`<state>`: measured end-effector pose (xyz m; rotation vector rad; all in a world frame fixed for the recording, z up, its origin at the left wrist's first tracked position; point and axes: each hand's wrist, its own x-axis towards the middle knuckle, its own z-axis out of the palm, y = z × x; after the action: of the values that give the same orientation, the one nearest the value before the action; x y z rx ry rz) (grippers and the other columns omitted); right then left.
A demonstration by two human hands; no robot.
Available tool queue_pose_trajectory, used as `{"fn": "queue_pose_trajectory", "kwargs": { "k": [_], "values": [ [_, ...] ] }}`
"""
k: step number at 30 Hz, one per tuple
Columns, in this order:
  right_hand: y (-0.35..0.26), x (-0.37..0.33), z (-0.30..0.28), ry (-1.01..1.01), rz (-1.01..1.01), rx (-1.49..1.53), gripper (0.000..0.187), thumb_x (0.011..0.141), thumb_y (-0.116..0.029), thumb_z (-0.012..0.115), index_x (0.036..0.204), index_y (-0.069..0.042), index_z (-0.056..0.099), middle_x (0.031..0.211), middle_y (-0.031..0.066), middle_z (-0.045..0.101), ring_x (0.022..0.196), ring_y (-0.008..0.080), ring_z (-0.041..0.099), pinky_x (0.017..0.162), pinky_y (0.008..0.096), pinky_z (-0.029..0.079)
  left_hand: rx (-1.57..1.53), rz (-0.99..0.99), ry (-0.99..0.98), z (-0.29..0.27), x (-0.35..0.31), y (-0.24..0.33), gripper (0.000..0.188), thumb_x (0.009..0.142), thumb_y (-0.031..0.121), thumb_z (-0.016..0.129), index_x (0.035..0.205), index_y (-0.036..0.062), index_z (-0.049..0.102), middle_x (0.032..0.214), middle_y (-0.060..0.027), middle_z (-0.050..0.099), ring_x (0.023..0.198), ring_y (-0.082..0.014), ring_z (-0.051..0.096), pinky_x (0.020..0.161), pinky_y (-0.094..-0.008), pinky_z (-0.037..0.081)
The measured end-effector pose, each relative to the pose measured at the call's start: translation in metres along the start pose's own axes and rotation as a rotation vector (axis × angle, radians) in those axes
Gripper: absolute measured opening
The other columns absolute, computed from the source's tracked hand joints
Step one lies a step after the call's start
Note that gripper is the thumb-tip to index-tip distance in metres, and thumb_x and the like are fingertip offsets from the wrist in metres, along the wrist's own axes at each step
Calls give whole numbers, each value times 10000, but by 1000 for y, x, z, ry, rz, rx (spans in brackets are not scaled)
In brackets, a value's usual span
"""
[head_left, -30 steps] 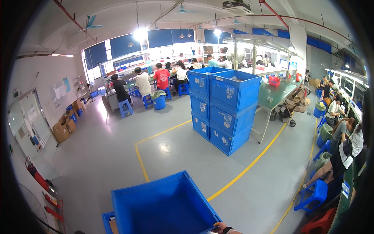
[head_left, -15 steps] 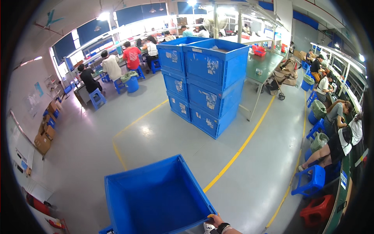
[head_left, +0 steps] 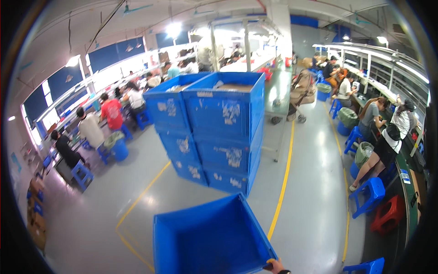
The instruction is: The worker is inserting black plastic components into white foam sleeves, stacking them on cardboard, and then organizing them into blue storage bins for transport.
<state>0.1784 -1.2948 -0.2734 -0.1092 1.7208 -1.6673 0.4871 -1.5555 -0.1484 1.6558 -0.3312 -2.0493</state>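
Observation:
A large blue plastic crate (head_left: pixel 214 239) with nothing visible inside it is held in front of me at the bottom of the view. My right hand (head_left: pixel 275 265) grips its near right corner, fingers closed over the rim and a dark band at the wrist. My left hand is out of sight, and the crate's near left side runs past the lower edge. Just beyond stand two stacks of similar blue crates (head_left: pixel 223 118), with torn white labels on their sides. Brownish contents (head_left: pixel 235 87) show in the top right crate.
Yellow floor lines (head_left: pixel 285 178) run past the stacks. Behind them are a green table (head_left: pixel 279 93) and a beige stroller (head_left: pixel 302 89). Seated workers line benches on both sides. Blue stools (head_left: pixel 367 196) and a red stool (head_left: pixel 388 214) stand at the right.
The stacked crates are now closer and further left in view. My right hand still holds the crate, which sits lower and more to the right. The view has turned rightward.

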Motion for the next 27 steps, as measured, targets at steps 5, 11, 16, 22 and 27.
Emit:
{"fn": "queue_pose_trajectory", "kwargs": {
  "k": [5,11,16,22,27],
  "values": [
    [-67,35,96,329,300,476,164,776,-235,551,830,-82,535,697,81,492,644,219,552,572,361,522,344,52,-115,84,89,101,223,697,84,620,828,69,441,786,-58,451,762,-215,474,668,-436,503],
    [-1,158,156,307,214,657,193,772,-219,543,908,-82,522,686,69,481,594,226,526,552,377,501,165,-148,-220,160,309,161,402,616,273,753,886,87,520,785,-58,510,717,-226,502,617,-412,466],
    [101,246,181,523,94,517,210,726,-147,554,932,-116,528,728,67,493,650,220,541,559,359,490,564,-199,-361,160,471,158,341,709,341,572,915,82,488,950,-137,540,849,-321,507,665,-473,469],
    [173,300,222,591,246,714,187,713,-94,547,893,-54,514,896,122,516,830,277,520,735,424,445,389,-311,-200,165,603,159,292,617,201,490,866,56,444,956,-180,498,917,-410,481,784,-602,388],
    [141,312,256,657,366,892,278,752,-75,534,1021,-48,467,1135,166,447,1120,324,396,906,553,356,350,-343,-120,170,590,180,380,710,303,548,960,54,407,1026,-200,480,961,-404,485,811,-607,378]
  ]
}}
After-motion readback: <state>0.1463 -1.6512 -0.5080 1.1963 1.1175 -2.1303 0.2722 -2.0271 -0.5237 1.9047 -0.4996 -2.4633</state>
